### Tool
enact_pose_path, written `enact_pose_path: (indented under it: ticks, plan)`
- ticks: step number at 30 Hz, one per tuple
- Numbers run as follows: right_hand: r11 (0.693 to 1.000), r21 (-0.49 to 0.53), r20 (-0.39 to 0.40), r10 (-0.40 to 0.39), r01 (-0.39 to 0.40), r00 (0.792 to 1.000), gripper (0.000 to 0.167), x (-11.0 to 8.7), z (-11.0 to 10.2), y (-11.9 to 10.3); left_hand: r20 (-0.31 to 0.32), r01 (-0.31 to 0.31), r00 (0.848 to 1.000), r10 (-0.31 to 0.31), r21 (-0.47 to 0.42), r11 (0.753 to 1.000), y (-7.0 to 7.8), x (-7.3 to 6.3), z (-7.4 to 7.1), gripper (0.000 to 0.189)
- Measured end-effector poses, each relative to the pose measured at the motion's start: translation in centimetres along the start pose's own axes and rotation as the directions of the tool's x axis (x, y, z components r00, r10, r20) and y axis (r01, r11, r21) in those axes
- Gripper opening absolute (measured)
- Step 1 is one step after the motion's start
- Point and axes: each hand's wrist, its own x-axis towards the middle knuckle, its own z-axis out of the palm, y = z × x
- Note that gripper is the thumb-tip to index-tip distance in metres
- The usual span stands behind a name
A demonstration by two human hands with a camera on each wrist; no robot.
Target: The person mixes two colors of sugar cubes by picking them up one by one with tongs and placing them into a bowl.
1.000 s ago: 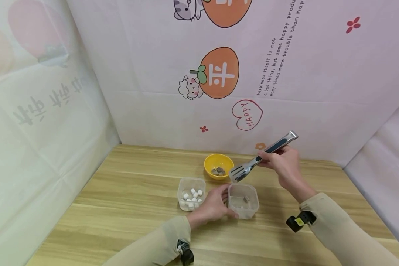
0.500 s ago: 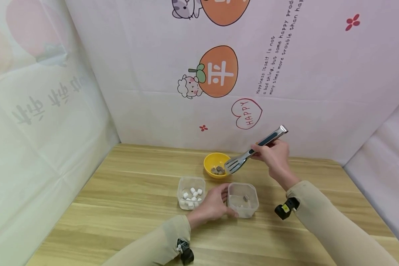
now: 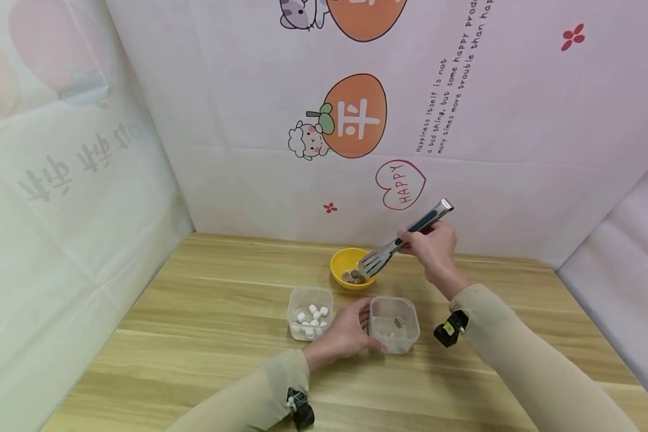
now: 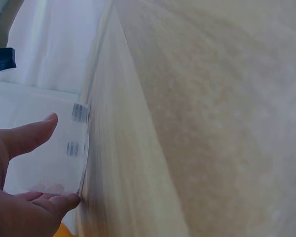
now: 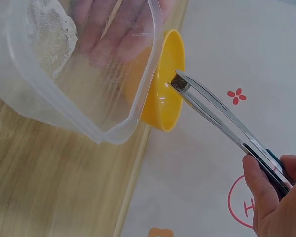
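Observation:
My right hand (image 3: 433, 245) holds metal tongs (image 3: 378, 258) with dark grip strips, slanted down over a yellow bowl (image 3: 341, 264). Pinched between the tong tips is a small brown cube (image 5: 179, 84), seen in the right wrist view at the bowl's mouth. Several more brown cubes (image 3: 351, 277) lie in the bowl. My left hand (image 3: 345, 333) grips the left side of a clear plastic container (image 3: 410, 336), thumb at its near side and fingers toward the far side. One brown cube (image 3: 399, 322) and small pale bits lie inside it.
To the left of my left hand stands a second clear container (image 3: 297, 294) with several white cubes (image 3: 317, 313). Everything stands on a wood-grain table (image 3: 221, 312). A printed cloth wall (image 3: 259, 198) rises behind the bowl, and cloth hangs at both sides.
My right hand has moved left with the tongs, whose tips have come from above the container to over the bowl. The left hand and its container stay in place.

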Motion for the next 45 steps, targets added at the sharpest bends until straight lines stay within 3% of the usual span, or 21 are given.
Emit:
enact_pose_path:
  ticks: [14,23,34,41,45]
  plan:
    - [1.000,-0.027,-0.002,0.015,-0.015,1.000,0.032,0.3,1.1,0.6,0.008,-0.003,1.000,0.003,0.008,1.000,0.4,-0.2,0.0,0.103]
    - [0.999,-0.034,0.014,-0.007,0.008,1.000,0.035,-0.3,0.6,0.1,0.005,-0.001,1.000,0.000,0.020,1.000,0.2,-0.2,0.0,0.103]
    - [0.987,-0.084,0.057,-0.132,0.136,0.990,0.029,-2.9,-1.5,-1.2,-0.004,-0.006,1.000,0.006,0.027,1.000,0.2,-0.2,0.0,0.101]
    - [0.961,-0.090,0.102,-0.251,0.260,0.963,0.030,-4.8,-3.3,-1.8,-0.014,0.002,1.000,-0.002,0.035,0.999,0.2,-0.2,0.0,0.104]
    - [0.937,-0.157,0.135,-0.293,0.312,0.947,0.028,-6.0,-4.5,-1.6,-0.016,0.011,1.000,-0.010,0.043,0.999,0.3,-0.3,0.0,0.104]
